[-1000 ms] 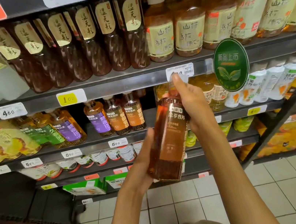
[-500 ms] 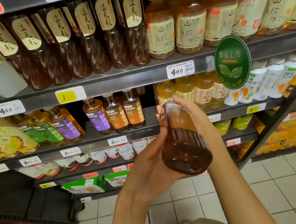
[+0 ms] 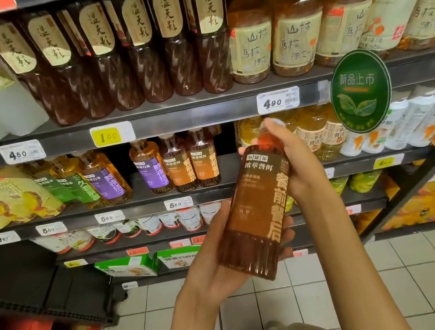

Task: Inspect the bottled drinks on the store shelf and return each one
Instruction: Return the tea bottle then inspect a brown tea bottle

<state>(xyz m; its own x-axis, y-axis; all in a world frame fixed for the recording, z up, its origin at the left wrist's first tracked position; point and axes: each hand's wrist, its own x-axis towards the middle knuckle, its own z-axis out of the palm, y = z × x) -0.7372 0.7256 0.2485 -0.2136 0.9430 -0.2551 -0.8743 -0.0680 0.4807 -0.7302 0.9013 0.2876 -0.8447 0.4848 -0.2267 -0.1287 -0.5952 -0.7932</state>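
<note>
Two hands, my left hand (image 3: 219, 260) and right hand (image 3: 292, 165), grip the brown tea bottle (image 3: 257, 212), its label now turned toward me, below the green sign (image 3: 360, 89).

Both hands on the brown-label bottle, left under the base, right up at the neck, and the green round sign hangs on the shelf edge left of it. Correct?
Not quite. In the head view the green round sign hangs right of the bottle, not left. The rest holds: left hand under the base, right hand at the neck.

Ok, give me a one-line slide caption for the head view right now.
Both hands hold a brown tea bottle label-up before the drink shelf: left hand at base, right hand near neck.
</note>
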